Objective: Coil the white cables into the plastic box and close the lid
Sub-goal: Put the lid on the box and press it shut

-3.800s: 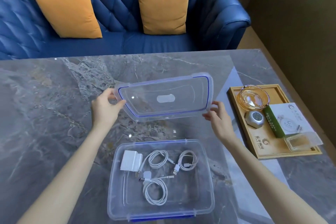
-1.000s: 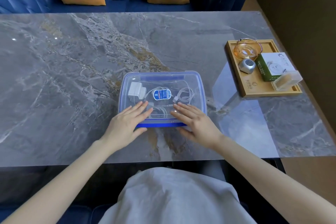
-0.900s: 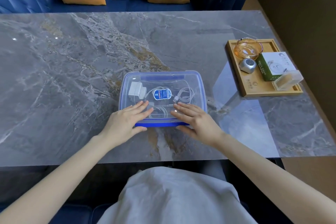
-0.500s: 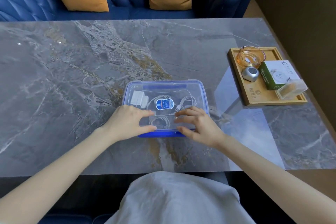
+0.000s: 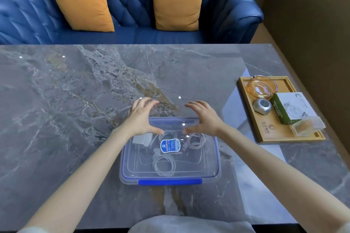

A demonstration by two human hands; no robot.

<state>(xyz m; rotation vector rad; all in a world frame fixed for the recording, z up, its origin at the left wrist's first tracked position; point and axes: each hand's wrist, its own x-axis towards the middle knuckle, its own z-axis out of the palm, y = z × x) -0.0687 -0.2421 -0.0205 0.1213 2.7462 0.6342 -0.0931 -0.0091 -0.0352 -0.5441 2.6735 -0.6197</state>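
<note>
Head view: left hand (image 5: 141, 117), right hand (image 5: 205, 117) spread open, empty, over lid (image 5: 170, 159) far edge.

Left hand (image 5: 141, 117) and right hand (image 5: 205, 117) spread over the lidded plastic box (image 5: 212, 174) — far edge.

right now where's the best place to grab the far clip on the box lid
Take the far clip along its long top edge, coming from above and behind the plastic box, fingers curled over the back, thumbs on the lid. It is a wide flat flap, so both hands fit.
</note>
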